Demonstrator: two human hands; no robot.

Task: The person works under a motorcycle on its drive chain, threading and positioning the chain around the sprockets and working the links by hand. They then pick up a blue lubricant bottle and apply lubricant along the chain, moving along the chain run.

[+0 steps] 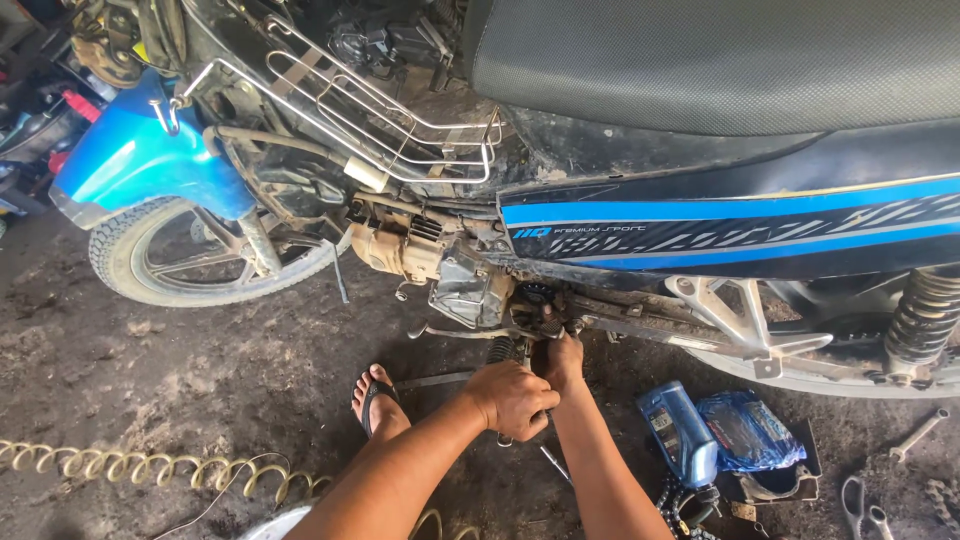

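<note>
A blue and black motorcycle (720, 230) stands side-on in front of me on a dirt floor. My left hand (515, 398) is a fist closed around a metal tool, whose thin end (553, 464) sticks out below it. Just above, my right hand (562, 358) reaches up to the small front sprocket (537, 296) beside the engine case (468, 288). Its fingers are closed on the upper end of the tool there. What the fingertips touch is hidden. My foot in a black sandal (378, 402) rests on the ground left of my hands.
A blue oil bottle (680, 432) and a blue plastic bag (748, 430) lie to the right, with a wrench (918, 435) and pliers (860, 505) further right. A coiled hose (130, 465) runs along the bottom left. The front wheel (190, 255) is at left, the rear shock (925, 315) at right.
</note>
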